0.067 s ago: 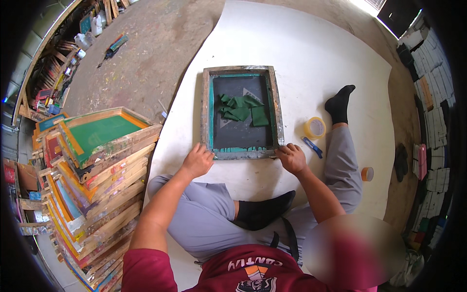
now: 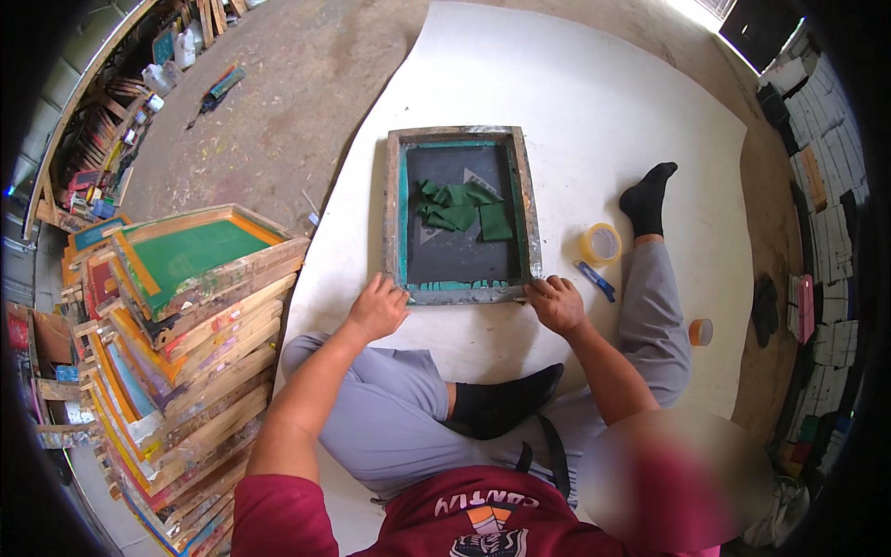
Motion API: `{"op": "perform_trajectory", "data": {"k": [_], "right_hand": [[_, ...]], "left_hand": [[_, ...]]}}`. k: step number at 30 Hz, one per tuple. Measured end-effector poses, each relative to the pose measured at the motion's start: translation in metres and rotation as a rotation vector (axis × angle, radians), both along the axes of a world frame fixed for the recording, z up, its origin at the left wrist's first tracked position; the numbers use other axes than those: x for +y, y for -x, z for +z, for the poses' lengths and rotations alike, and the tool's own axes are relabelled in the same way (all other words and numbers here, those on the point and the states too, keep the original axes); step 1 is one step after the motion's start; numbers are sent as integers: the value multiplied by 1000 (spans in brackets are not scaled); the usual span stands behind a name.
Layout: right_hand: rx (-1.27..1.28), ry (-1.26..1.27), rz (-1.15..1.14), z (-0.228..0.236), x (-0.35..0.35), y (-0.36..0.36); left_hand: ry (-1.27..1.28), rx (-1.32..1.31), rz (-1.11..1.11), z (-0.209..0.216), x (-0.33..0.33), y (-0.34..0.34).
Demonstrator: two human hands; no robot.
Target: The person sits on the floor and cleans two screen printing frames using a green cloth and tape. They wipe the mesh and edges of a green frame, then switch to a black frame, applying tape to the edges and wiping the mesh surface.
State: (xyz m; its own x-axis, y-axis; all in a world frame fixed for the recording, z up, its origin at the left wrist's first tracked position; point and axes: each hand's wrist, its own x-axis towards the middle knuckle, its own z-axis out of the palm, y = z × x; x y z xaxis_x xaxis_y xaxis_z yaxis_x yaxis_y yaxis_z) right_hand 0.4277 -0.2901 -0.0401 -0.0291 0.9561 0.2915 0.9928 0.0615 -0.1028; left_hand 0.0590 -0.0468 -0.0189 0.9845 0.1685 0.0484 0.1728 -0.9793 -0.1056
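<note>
A wooden screen printing frame (image 2: 532,209) lies on the white sheet before me, its dark mesh (image 2: 445,260) edged in teal. Several crumpled green fabric pieces (image 2: 455,206) rest on the mesh, with a squarer green piece (image 2: 496,222) at their right. My left hand (image 2: 379,306) is closed on the frame's near left corner. At the near right corner my right hand (image 2: 556,304) grips the wood the same way. Both thumbs are partly hidden against the frame.
Right of the frame lie a roll of clear yellowish tape (image 2: 600,244) and a blue cutter knife (image 2: 596,280). A smaller tape roll (image 2: 701,332) sits beyond my leg. At left rises a tall stack of paint-stained screen frames (image 2: 200,325). The white sheet (image 2: 557,74) stretches ahead.
</note>
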Motion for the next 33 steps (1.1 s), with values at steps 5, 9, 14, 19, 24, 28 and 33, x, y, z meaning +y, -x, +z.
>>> {"op": "perform_trajectory", "data": {"k": [5, 9, 14, 19, 24, 28, 33], "right_hand": [[-128, 44, -26, 4, -12, 13], [-177, 51, -68, 3, -14, 15], [-198, 100, -79, 6, -15, 14], [-169, 143, -96, 13, -18, 16], [-87, 113, -114, 29, -2, 21], [68, 41, -183, 29, 38, 30], [204, 61, -226, 21, 111, 41]], "left_hand": [[-89, 116, 31, -5, -12, 5], [-29, 106, 128, -2, -18, 7], [52, 108, 241, 7, -24, 5], [-34, 117, 236, -1, -26, 8], [97, -109, 329, -1, -23, 6], [264, -219, 506, -7, -19, -7], [471, -248, 674, -12, -12, -12]]}}
